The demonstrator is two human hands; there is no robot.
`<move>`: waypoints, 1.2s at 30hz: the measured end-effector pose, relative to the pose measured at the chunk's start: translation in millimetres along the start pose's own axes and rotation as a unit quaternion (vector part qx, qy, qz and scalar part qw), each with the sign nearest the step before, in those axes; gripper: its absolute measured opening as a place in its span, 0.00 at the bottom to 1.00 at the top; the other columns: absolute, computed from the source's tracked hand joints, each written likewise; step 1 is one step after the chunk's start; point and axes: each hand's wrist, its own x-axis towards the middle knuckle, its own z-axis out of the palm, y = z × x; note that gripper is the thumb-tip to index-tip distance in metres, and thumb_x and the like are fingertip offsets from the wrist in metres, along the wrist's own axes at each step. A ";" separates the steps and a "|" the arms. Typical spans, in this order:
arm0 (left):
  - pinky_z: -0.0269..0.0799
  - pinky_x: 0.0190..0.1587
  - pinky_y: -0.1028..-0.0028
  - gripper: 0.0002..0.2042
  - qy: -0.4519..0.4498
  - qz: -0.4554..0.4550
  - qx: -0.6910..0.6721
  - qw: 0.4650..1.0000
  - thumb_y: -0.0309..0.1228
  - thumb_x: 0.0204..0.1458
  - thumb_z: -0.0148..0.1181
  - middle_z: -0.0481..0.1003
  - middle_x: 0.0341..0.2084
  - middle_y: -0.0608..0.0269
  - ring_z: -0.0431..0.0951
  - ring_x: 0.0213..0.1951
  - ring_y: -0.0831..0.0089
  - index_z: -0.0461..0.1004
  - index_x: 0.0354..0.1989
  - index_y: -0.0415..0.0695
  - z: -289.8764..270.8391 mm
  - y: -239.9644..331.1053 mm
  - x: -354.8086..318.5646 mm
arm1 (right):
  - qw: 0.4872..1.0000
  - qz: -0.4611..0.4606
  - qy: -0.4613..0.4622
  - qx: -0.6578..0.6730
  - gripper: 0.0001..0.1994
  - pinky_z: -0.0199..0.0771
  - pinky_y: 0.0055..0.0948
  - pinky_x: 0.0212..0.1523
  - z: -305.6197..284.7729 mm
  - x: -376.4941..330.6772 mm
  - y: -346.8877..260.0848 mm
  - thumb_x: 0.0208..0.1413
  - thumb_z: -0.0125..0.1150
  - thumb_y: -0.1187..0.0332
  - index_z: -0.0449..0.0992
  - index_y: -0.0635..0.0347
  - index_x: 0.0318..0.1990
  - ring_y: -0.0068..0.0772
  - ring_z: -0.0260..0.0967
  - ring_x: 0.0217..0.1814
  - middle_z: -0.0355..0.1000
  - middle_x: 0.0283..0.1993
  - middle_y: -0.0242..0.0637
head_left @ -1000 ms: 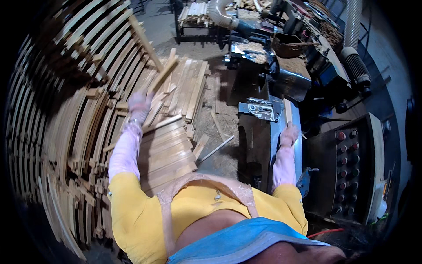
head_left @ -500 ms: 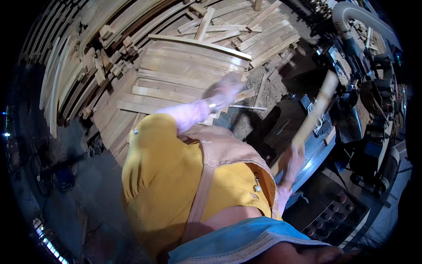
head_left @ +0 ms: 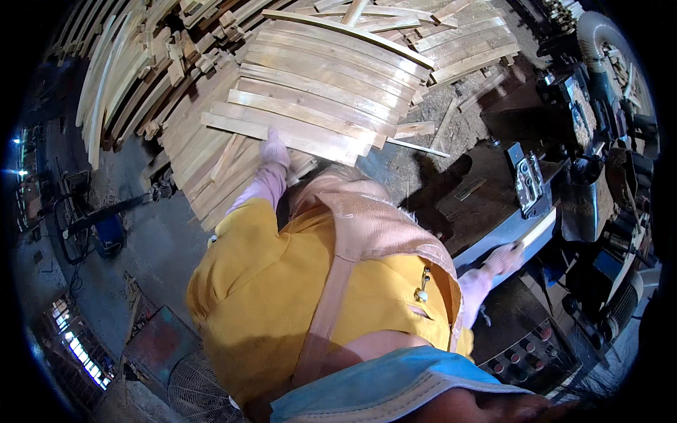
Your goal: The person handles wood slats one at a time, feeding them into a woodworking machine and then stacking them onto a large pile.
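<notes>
Count: one left hand [head_left: 273, 149], one right hand [head_left: 504, 261]. Blue-grey metal machine table [head_left: 502, 235]: one narrow pale wooden strip [head_left: 539, 230]. Stack of flat pale wooden boards [head_left: 324, 88]: one long slat [head_left: 349, 32] along far edge; one thin white stick [head_left: 419, 147] beside near right corner. One grey ribbed hose [head_left: 601, 34].

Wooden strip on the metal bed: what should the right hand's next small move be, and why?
The right hand should probably nudge the wooden strip forward: it is at the strip's near end, and the strip lies along the metal bed.
</notes>
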 end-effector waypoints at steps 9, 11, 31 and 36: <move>0.70 0.58 0.50 0.26 -0.112 -0.057 0.031 0.992 0.44 0.61 0.62 0.76 0.58 0.58 0.76 0.59 0.58 0.72 0.65 0.46 -18.3 36.4 -21.3 | 0.962 -0.101 0.158 0.196 0.17 0.79 0.48 0.42 28.5 67.8 -65.5 0.59 0.58 0.61 0.84 0.59 0.50 0.55 0.80 0.41 0.81 0.39 0.56; 0.69 0.59 0.50 0.27 -0.083 -0.050 0.040 0.994 0.44 0.61 0.63 0.76 0.58 0.59 0.75 0.60 0.59 0.71 0.65 0.45 -16.6 33.9 -34.2 | 0.922 -0.194 0.101 0.320 0.12 0.78 0.50 0.34 13.0 25.6 -144.9 0.58 0.61 0.66 0.85 0.56 0.45 0.51 0.78 0.29 0.80 0.30 0.44; 0.77 0.52 0.65 0.24 -0.133 0.046 -0.037 0.989 0.41 0.57 0.66 0.79 0.50 0.57 0.80 0.49 0.63 0.76 0.56 0.38 15.7 146.3 -102.3 | 0.669 -0.595 -0.436 0.091 0.23 0.80 0.50 0.40 23.6 -114.0 -292.6 0.48 0.68 0.49 0.81 0.45 0.51 0.53 0.80 0.39 0.81 0.35 0.47; 0.79 0.51 0.60 0.24 -0.164 0.028 -0.180 0.969 0.41 0.55 0.69 0.79 0.51 0.59 0.80 0.48 0.61 0.75 0.57 0.43 81.4 190.9 -124.2 | 0.693 -0.615 -0.366 0.087 0.26 0.81 0.50 0.38 -16.2 -88.3 -340.4 0.48 0.69 0.48 0.80 0.39 0.56 0.51 0.81 0.38 0.81 0.35 0.45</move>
